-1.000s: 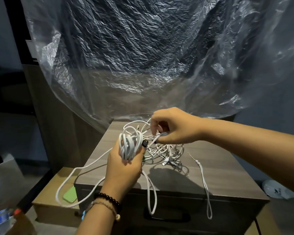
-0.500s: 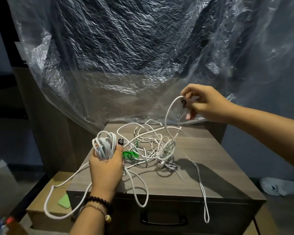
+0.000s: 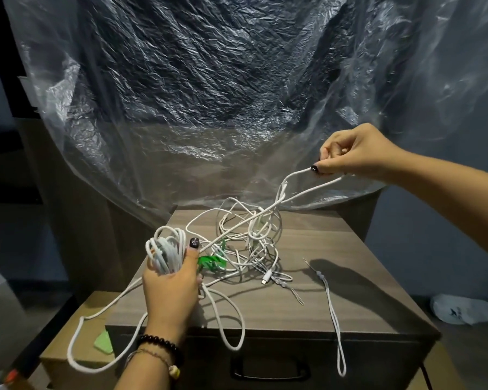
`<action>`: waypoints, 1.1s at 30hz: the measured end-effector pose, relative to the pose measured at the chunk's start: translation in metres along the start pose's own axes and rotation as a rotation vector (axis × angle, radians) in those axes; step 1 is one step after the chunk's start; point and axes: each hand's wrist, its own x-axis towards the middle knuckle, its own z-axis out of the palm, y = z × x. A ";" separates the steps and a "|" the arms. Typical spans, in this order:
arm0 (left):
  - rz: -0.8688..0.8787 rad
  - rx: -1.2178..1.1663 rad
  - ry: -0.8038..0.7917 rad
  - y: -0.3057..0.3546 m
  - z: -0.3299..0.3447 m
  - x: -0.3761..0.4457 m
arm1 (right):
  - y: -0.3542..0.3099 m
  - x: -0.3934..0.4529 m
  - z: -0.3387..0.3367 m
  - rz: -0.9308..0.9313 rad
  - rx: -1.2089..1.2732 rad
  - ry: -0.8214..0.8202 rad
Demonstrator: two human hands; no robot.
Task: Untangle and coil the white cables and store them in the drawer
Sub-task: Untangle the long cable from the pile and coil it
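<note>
A tangle of white cables [image 3: 254, 237] lies on top of a grey-brown wooden cabinet [image 3: 335, 280]. My left hand [image 3: 172, 285] grips a coiled bundle of white cable [image 3: 165, 249] at the cabinet's left front. My right hand [image 3: 350, 153] is raised at the right and pinches a loop of white cable [image 3: 296, 181] that stretches up from the tangle. Loose cable loops [image 3: 102, 313] hang over the cabinet's front and left edges. The drawer is shut, with its black handle [image 3: 268, 372] visible at the front.
A green cable tie [image 3: 212, 261] sits in the tangle. A thin white strap [image 3: 333, 313] hangs over the front edge at the right. Crinkled clear plastic sheeting [image 3: 209, 94] hangs behind. A cardboard box [image 3: 68, 347] stands low at the left, and a white bag [image 3: 462, 308] lies on the floor at the right.
My right hand has pulled the cable loop farther up and to the right, drawing it out of the tangle. My left hand still holds the coil in about the same spot.
</note>
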 end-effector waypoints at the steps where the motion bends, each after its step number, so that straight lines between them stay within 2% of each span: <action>1: 0.007 0.001 0.002 0.001 -0.002 0.001 | 0.001 0.001 -0.006 -0.003 -0.060 -0.001; 5: 0.057 0.025 -0.028 0.006 -0.002 -0.001 | 0.007 0.005 -0.022 -0.025 -0.293 -0.101; 9: 0.132 0.104 -0.118 0.004 0.004 -0.012 | 0.021 0.006 -0.007 -0.042 -0.646 -0.207; 13: 0.153 0.110 -0.157 0.004 0.007 -0.016 | 0.030 -0.011 0.031 0.046 -0.888 -0.426; 15: 0.172 0.112 -0.154 0.004 0.008 -0.016 | 0.026 -0.026 0.053 -0.006 -0.839 -0.478; 18: 0.163 0.098 -0.162 0.002 0.010 -0.017 | 0.010 -0.051 0.080 -0.048 -0.501 -0.463; 20: 0.152 0.082 -0.161 0.001 0.012 -0.017 | -0.002 -0.066 0.095 -0.034 -0.346 -0.527; 26: 0.081 0.038 -0.118 0.002 0.010 -0.012 | -0.003 -0.081 0.103 0.158 0.077 -0.697; 29: 0.061 0.023 -0.103 0.002 0.011 -0.012 | 0.001 -0.077 0.100 0.190 0.008 -0.811; 33: 0.102 0.094 -0.178 0.001 0.017 -0.020 | 0.006 -0.051 0.093 0.039 -0.454 -0.719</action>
